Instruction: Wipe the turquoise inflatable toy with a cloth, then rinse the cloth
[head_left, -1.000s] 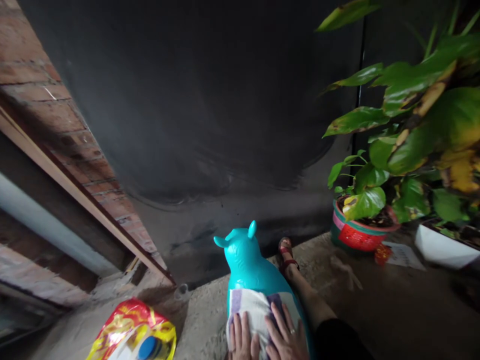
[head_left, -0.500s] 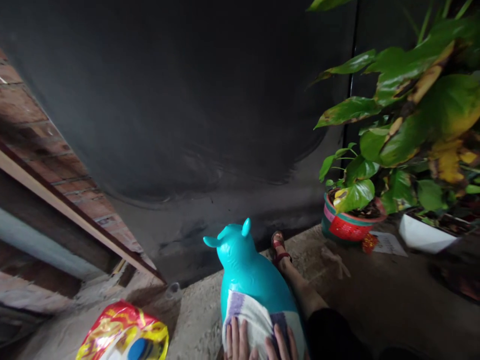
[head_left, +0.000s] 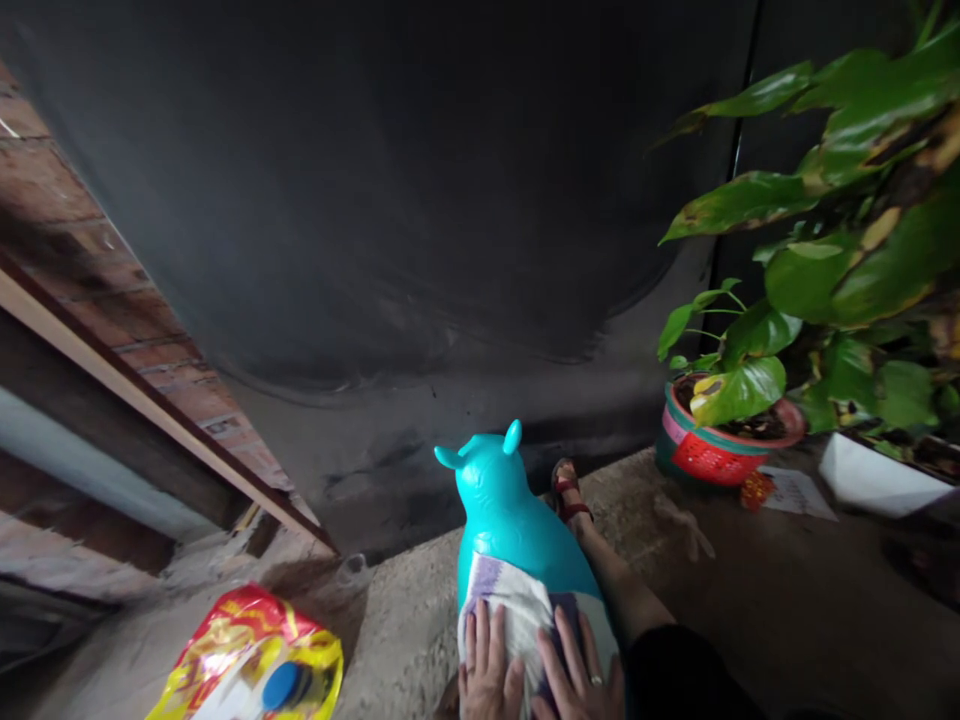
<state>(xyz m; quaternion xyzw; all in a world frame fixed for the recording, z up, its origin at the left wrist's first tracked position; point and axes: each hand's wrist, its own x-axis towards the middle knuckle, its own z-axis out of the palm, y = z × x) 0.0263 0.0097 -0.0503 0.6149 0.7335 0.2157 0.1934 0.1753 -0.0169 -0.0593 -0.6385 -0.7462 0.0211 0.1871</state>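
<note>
A pale cloth (head_left: 517,610) with purple patches lies spread over the back of a glossy turquoise animal toy (head_left: 510,510), which stands upright on the concrete floor, ears up, head turned towards the dark wall.

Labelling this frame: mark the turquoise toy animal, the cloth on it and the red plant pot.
turquoise toy animal (head_left: 499,500), head view, on its neck.
cloth (head_left: 517,605), head view, on its pale middle, above the fingers.
red plant pot (head_left: 701,458), head view, on its red side.

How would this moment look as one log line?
left hand: flat on cloth | right hand: flat on cloth | cloth: draped over teal toy | nearby: bag, potted plant
</note>
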